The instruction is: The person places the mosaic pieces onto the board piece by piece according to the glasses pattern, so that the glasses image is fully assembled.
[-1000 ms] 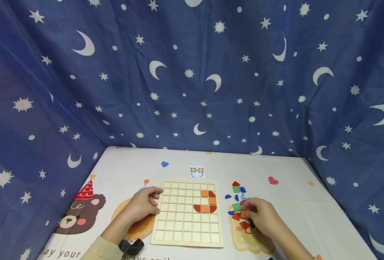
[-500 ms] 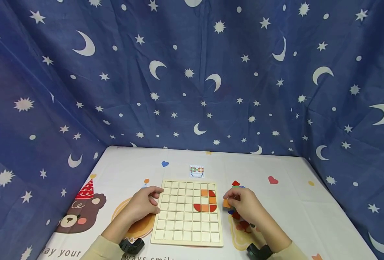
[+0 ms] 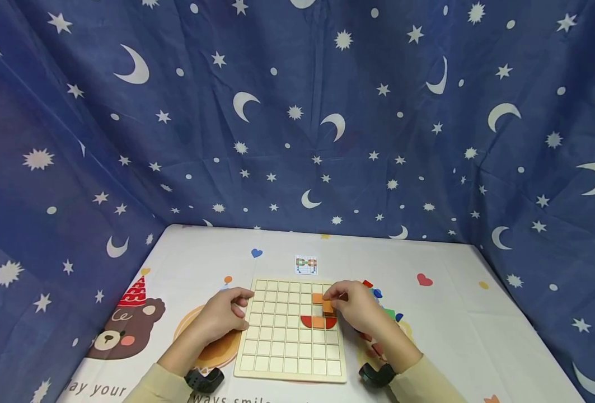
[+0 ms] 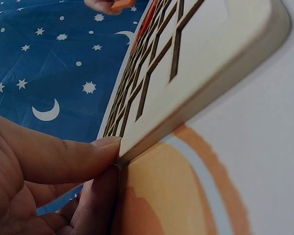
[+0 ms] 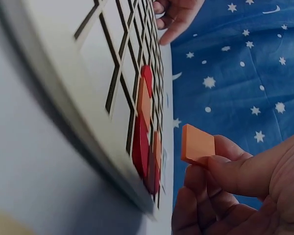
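Hands angle inward, left (image 3: 220, 313) loosely touching the board (image 3: 282, 350), right (image 3: 360, 308) pinching an orange tile (image 5: 199, 143).

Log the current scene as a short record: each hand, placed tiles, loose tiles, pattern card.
left hand: touches the grid board's left edge
right hand: pinches an orange square tile, held clear of the board
placed tiles: orange squares and red quarter-circles, right half of board
loose tiles: right of the board, partly hidden
pattern card: beyond the board's far edge
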{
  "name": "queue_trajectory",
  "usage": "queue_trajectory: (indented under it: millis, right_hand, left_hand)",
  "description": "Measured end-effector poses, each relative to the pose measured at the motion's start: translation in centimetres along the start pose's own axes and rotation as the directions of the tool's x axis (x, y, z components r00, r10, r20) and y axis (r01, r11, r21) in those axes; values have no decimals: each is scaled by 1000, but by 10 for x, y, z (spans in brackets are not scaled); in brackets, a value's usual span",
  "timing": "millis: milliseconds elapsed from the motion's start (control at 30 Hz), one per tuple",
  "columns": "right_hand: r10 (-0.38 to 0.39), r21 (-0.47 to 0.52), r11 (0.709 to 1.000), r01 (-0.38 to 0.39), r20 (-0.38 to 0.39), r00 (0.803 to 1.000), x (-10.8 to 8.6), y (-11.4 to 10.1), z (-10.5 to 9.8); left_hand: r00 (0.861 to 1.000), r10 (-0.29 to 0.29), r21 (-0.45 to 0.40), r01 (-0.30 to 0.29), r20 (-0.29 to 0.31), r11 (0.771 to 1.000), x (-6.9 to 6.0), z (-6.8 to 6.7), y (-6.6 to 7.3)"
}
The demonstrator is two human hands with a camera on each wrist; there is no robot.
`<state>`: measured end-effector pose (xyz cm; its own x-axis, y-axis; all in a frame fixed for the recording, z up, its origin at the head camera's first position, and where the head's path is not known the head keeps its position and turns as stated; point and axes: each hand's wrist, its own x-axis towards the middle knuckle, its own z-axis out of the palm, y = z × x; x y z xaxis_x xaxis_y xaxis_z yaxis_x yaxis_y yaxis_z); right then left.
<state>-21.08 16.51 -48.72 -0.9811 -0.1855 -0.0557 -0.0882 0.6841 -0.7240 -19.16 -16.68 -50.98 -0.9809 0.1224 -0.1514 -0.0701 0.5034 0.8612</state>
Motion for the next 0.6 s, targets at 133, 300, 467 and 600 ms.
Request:
queue_trajectory:
  millis: [133, 300, 467, 600]
  right_hand:
    - [-31, 29, 999, 29, 43, 999, 8, -5, 9]
    - [-42, 19, 999, 41, 66, 997, 14, -12, 21]
    - [-50, 23, 999, 49, 59, 997, 18, -17, 31]
    - [-58, 11, 998, 58, 41, 997, 20, -17, 38]
  left_hand:
    - [1000, -6, 0, 6, -8, 1000, 1, 0, 0]
    - [1000, -8, -2, 8, -8, 1000, 0, -1, 0]
    - [1000, -4, -5, 4, -4, 1000, 0, -1, 0]
    - [1000, -1, -5, 1, 0, 1000, 0, -1, 0]
